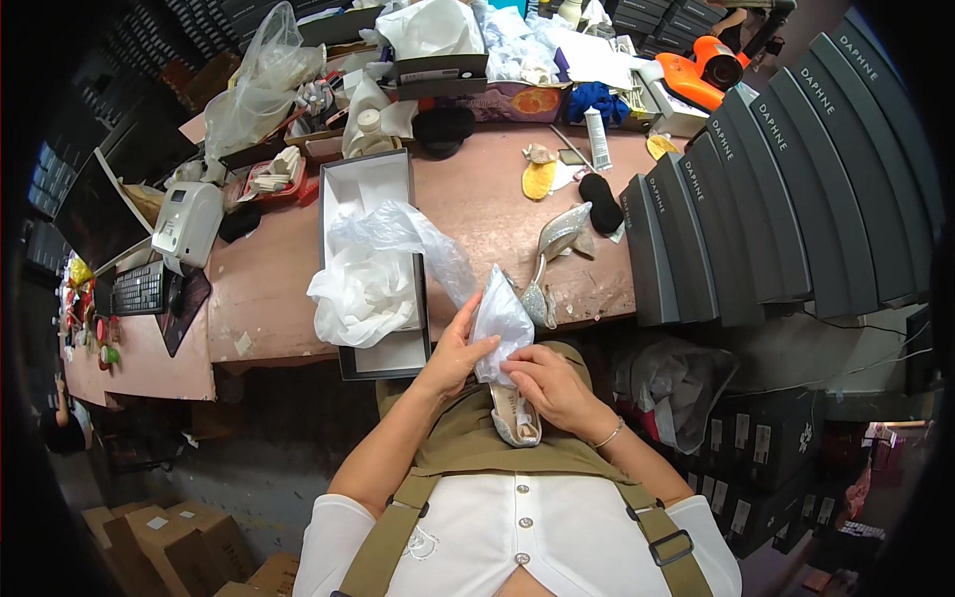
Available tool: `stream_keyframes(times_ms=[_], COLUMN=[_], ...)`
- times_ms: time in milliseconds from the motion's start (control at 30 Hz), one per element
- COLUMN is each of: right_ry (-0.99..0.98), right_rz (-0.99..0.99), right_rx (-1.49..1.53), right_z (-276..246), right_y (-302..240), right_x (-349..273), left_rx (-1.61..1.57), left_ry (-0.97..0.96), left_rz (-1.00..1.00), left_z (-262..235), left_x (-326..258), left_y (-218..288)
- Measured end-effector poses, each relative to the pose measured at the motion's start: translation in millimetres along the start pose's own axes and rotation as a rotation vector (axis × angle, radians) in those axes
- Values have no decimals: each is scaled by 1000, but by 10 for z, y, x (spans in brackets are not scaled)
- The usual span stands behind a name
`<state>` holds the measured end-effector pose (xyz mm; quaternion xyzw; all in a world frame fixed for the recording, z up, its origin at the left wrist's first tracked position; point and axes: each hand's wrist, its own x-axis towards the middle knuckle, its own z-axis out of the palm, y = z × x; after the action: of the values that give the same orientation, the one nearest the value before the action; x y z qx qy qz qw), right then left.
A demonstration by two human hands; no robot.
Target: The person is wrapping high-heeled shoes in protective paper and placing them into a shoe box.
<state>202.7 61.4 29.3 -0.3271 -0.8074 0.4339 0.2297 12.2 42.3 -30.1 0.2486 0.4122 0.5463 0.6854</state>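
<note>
A glittery silver pointed shoe (515, 430) lies over my lap, its heel end toward me and its toe covered by a thin whitish plastic wrap (502, 323). My left hand (456, 356) grips the wrapped front from the left, thumb across the top. On the other side, my right hand (552, 386) has its fingers bent and pinched at the wrap near the shoe's opening. A second silver shoe (545, 261) rests on the table just beyond, tipped on its side. Left of my hands stands an open dark grey shoe box (336, 179) holding crumpled white tissue paper (366, 294) and a clear plastic sheet.
Stacked dark shoe boxes (741, 199) line the table's right side. An orange tape dispenser (696, 75), a white tube (597, 139) and cluttered trays fill the back. A label printer (187, 221), keyboard (137, 289) and monitor (95, 214) stand left. Cardboard cartons (184, 537) sit on the floor.
</note>
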Motion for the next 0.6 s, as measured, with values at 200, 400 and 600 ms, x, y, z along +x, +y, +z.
stream_keyframes(times_ms=[200,400,600], right_ry=[325,382,366], right_rz=[-38,16,-10], right_rx=[-456,-61,-77], right_z=[27,187,140], right_y=[82,350,283], right_x=[117,387,373], left_rx=[76,329,664], left_ry=[-20,-22,140], left_rz=[56,153,331], left_z=[93,230,270], left_x=[-27,14,4], left_y=[84,188,36])
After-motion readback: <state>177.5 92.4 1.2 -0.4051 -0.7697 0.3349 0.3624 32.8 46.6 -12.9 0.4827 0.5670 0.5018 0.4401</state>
